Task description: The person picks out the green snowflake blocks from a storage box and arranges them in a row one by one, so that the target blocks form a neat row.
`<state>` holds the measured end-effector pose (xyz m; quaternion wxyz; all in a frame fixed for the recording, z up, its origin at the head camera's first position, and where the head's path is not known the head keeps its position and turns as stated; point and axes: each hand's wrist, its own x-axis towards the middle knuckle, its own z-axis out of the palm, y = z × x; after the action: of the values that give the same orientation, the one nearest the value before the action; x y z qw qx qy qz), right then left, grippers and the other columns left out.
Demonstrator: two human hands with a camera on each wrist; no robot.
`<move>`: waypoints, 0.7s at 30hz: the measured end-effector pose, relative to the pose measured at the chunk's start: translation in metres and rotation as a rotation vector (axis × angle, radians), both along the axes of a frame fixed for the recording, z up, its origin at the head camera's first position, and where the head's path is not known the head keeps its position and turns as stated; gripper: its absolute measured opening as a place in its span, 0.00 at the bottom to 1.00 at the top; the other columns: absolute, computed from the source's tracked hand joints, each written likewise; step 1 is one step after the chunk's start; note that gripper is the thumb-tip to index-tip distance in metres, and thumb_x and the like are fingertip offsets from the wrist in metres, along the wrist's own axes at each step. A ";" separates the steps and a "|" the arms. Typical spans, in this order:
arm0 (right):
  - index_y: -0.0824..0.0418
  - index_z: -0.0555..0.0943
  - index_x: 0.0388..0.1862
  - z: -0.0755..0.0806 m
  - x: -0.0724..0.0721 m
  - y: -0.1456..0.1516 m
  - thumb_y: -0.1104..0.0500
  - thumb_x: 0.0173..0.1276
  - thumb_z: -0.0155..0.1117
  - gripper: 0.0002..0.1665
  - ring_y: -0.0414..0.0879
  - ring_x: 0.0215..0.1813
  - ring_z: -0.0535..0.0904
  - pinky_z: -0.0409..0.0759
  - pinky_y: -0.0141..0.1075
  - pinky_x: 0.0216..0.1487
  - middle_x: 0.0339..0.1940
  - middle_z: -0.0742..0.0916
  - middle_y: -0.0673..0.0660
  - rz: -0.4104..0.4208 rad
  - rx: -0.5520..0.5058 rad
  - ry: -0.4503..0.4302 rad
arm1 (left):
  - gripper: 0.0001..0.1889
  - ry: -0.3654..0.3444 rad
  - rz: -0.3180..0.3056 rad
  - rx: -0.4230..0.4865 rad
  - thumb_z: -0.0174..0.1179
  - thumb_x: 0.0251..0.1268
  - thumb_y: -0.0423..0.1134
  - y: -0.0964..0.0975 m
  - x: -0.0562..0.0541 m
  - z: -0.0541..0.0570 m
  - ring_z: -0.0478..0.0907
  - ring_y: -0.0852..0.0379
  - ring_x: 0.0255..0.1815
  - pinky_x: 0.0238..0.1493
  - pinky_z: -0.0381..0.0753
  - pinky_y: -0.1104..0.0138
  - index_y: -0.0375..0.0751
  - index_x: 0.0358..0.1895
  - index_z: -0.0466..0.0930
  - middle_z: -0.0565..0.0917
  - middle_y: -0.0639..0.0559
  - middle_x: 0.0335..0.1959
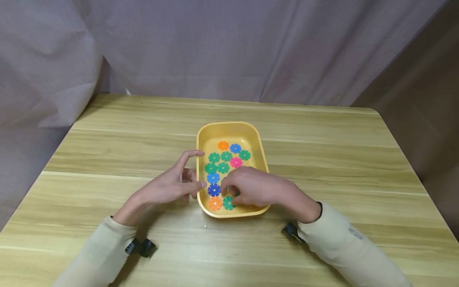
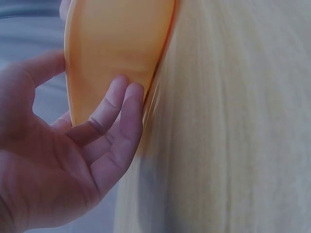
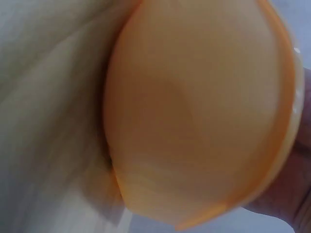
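Observation:
A yellow plastic tray (image 1: 229, 130) stands on the table, holding several flat notched plastic discs. My left hand (image 1: 171, 184) grips its left side, thumb and index finger over the rim. In the left wrist view the other fingers (image 2: 116, 99) lie against the outer wall. Over the tray's near right part is my right hand (image 1: 255, 185), its fingers curled down among the discs. Its thumb meets a green disc (image 1: 228, 203), and more green shows beneath the hand. I cannot tell whether it pinches one. An orange disc (image 1: 215, 203) and a dark blue disc (image 1: 214, 189) lie just left.
Farther back in the tray lie a pink disc (image 1: 236, 162), a blue disc (image 1: 235, 148), an orange disc (image 1: 223, 145) and several green ones. The wooden table (image 1: 333, 159) extends around the tray, with a grey curtain (image 1: 201, 52) behind its far edge.

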<state>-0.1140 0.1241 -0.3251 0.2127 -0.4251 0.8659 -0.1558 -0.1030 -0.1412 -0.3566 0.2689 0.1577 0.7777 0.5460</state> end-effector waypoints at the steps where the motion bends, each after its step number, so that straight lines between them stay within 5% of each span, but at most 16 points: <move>1: 0.55 0.89 0.44 -0.002 0.000 -0.001 0.64 0.63 0.78 0.11 0.40 0.36 0.76 0.78 0.35 0.46 0.28 0.81 0.45 0.004 0.009 0.002 | 0.41 0.000 0.000 0.000 0.66 0.75 0.40 0.000 0.000 0.000 0.81 0.46 0.28 0.31 0.86 0.59 0.55 0.81 0.49 0.81 0.39 0.33; 21: 0.55 0.88 0.39 -0.010 0.000 -0.003 0.67 0.56 0.78 0.13 0.42 0.37 0.74 0.75 0.35 0.46 0.28 0.81 0.48 0.015 0.039 0.003 | 0.42 -0.002 0.003 -0.019 0.66 0.76 0.42 0.000 0.002 -0.001 0.82 0.46 0.30 0.31 0.86 0.59 0.56 0.82 0.48 0.82 0.38 0.34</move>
<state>-0.1139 0.1206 -0.3352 0.2208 -0.4276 0.8659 -0.1369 -0.1010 -0.1415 -0.3572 0.2701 0.1533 0.7829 0.5390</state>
